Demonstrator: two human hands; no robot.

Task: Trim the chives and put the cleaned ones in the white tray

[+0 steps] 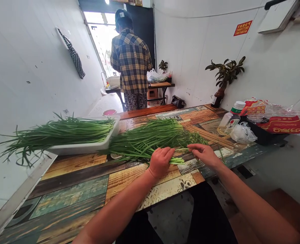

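1. On the patterned plank table, a loose pile of garlic chives lies light, limp and easily bruised; the pale stem ends look the firmest hold.
2. The left grip is closed around a small bunch of stems.
3. The right grip rests narrowly on the stems; whether it holds them is unclear.
4. Beyond, a white tray carries more chives.

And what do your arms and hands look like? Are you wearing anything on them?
The left arm and right arm are bare, with no sleeves showing. The left hand and right hand have no gloves, and I see no watch or bracelet. Dark trousers show below them.
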